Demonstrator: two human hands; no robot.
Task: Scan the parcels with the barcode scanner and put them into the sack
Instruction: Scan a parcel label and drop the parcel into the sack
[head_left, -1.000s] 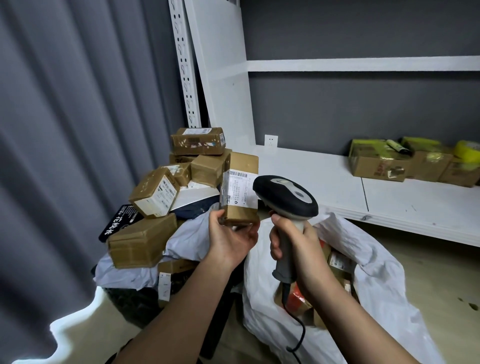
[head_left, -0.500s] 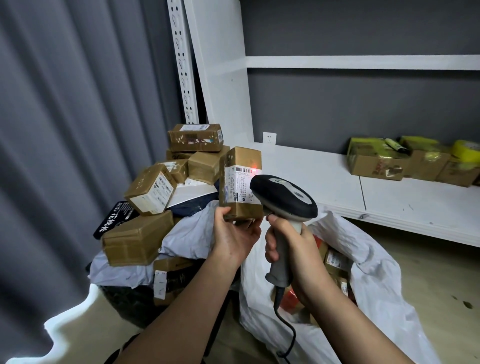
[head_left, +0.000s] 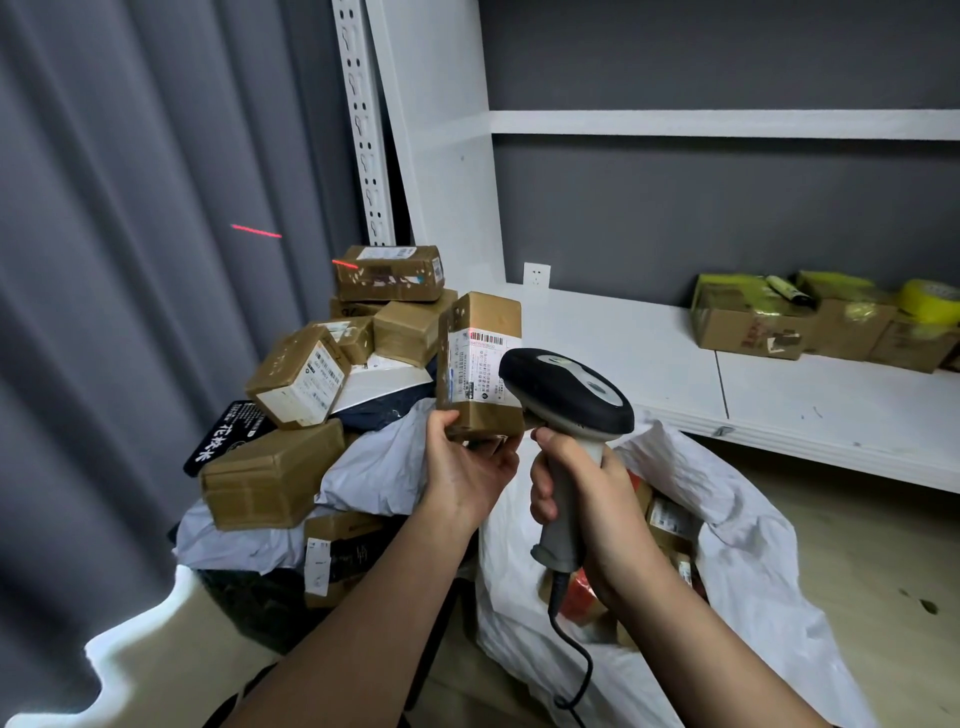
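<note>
Left hand (head_left: 470, 475) grips a small brown parcel (head_left: 480, 364) by its bottom end, thumb on the near face and fingers curled beneath, parcel upright, white label facing the person. Right hand (head_left: 582, 499) wrapped round the grey handle of the barcode scanner (head_left: 569, 395), index finger at the front of the handle just under the head; black head aimed toward 10 o'clock, just beside the parcel's label and overlapping its lower right corner in view. Thin red line lies across the barcode at the top of the label; two more short red streaks show further out at 10 o'clock, one on the grey curtain (head_left: 130, 234), one at the corner of the topmost box in the pile of parcels (head_left: 332, 374). Pile sits at 9 o'clock of the held parcel: taped brown boxes, grey mailer bags, a black packet with white characters. White sack (head_left: 748, 525) lies open on the floor at 5 o'clock, under the right forearm, several parcels visible inside. Scanner cable hangs from the handle's base, over the sack. White shelf (head_left: 649, 353) at 2 o'clock carries yellow-taped cartons (head_left: 753, 322) well apart from the hands
</note>
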